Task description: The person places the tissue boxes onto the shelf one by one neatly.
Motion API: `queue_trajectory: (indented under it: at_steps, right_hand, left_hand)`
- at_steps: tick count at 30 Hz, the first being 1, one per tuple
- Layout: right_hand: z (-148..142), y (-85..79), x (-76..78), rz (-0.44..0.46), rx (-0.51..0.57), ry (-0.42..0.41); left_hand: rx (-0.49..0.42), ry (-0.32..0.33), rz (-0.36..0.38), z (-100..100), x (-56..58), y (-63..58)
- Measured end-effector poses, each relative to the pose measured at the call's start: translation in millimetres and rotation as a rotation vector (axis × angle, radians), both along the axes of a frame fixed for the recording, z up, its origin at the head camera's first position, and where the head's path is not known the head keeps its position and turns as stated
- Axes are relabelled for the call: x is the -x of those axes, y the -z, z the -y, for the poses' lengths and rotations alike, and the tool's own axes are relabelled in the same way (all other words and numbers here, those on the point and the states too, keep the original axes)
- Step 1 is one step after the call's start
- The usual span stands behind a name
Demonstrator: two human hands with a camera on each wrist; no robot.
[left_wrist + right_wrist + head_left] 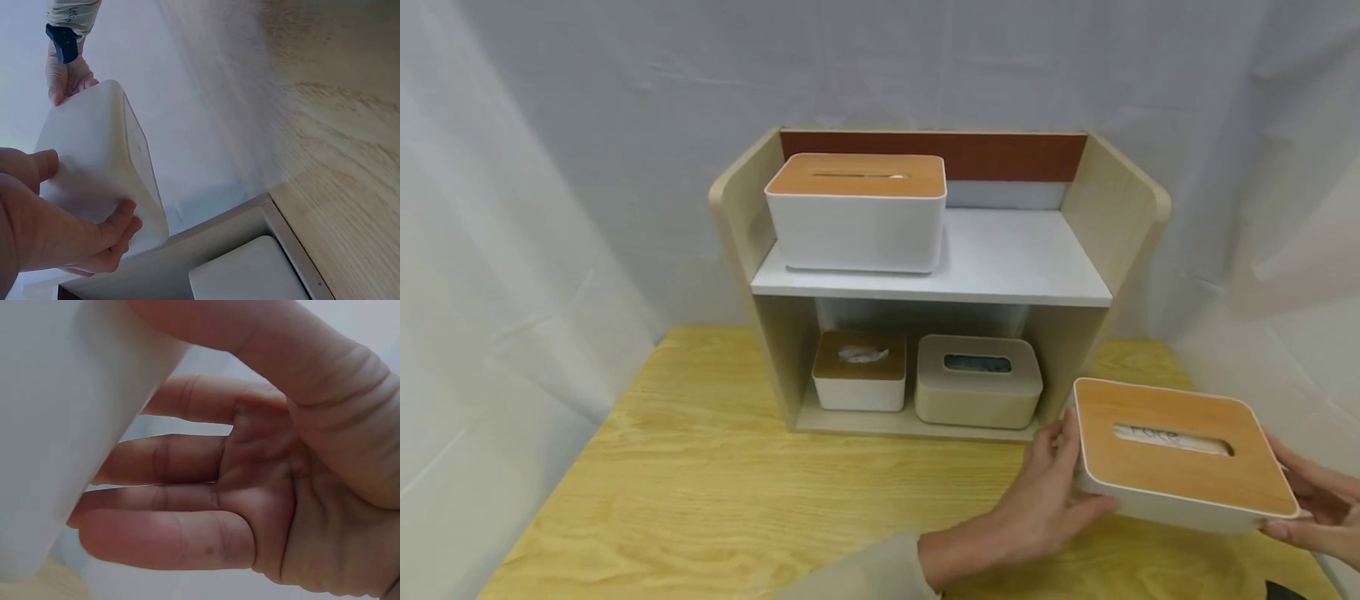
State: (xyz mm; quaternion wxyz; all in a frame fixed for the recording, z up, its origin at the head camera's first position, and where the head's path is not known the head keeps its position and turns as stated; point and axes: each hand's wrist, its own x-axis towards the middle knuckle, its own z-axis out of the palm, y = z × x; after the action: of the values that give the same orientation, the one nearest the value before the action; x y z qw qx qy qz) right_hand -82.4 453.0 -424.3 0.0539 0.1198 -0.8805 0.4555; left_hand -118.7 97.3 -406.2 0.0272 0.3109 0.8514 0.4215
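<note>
A white tissue box [1187, 479] with a wood-look lid is held up over the right side of the table, lid facing up. Packaging with printed letters shows through its slot. My left hand [1037, 504] grips the box's left end, thumb low on the front side. At the opposite end my right hand [1322, 500] holds it by the corner, thumb at the front and fingers behind. The left wrist view shows the white underside of the box [81, 137] between both hands. Close up in the right wrist view, the right hand's fingers [169, 459] reach the box's white wall.
A two-tier shelf [1000, 296] stands at the back of the wooden table [700, 492]. On its upper tier, at left, sits a large white tissue box [857, 233]. Below are a small brown-topped box [859, 394] and a beige box [977, 404], side by side.
</note>
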Motion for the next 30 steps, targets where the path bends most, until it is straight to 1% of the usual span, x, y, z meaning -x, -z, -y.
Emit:
queue_trajectory:
  at_steps: [3, 7, 13, 14, 17, 19, 21, 24, 25, 28, 30]
  right_hand:
    - [9, -7.0, -2.0, 0.018, -0.003, 0.037]
    - [25, -17.2, -3.4, -0.03, 0.0, 0.056]
    - [49, -35.5, -4.4, 0.003, -0.041, 0.093]
    - [53, -38.0, -4.7, 0.002, -0.039, 0.093]
    - [62, -43.9, -4.3, -0.02, -0.022, 0.068]
    - [68, -48.0, -4.5, -0.005, -0.025, 0.058]
    - [73, -50.8, -4.4, 0.025, -0.022, 0.045]
    - [80, -54.3, -4.1, 0.046, -0.006, 0.02]
    - [83, -55.3, -3.8, 0.029, 0.003, 0.009]
    - [90, -60.2, -3.5, -0.028, 0.018, -0.013]
    - [95, -64.7, -2.5, -0.077, 0.028, -0.02]
  left_hand:
    - [-0.025, 0.02, -0.002, 8, 0.6, -2.4]
    - [-0.078, 0.059, -0.001, 21, 3.0, -6.2]
    - [-0.146, 0.088, 0.04, 42, 4.2, -13.0]
    - [-0.153, 0.091, 0.044, 45, 4.1, -14.3]
    - [-0.175, 0.106, 0.025, 55, 4.0, -18.2]
    - [-0.182, 0.108, 0.015, 61, 3.8, -20.5]
    - [-0.179, 0.1, 0.02, 68, 3.2, -23.0]
    - [-0.173, 0.078, 0.038, 77, 1.8, -26.5]
    - [-0.168, 0.07, 0.035, 80, 1.2, -28.1]
    - [-0.157, 0.056, -0.027, 87, 1.0, -33.4]
    - [-0.143, 0.046, -0.094, 91, 1.8, -38.7]
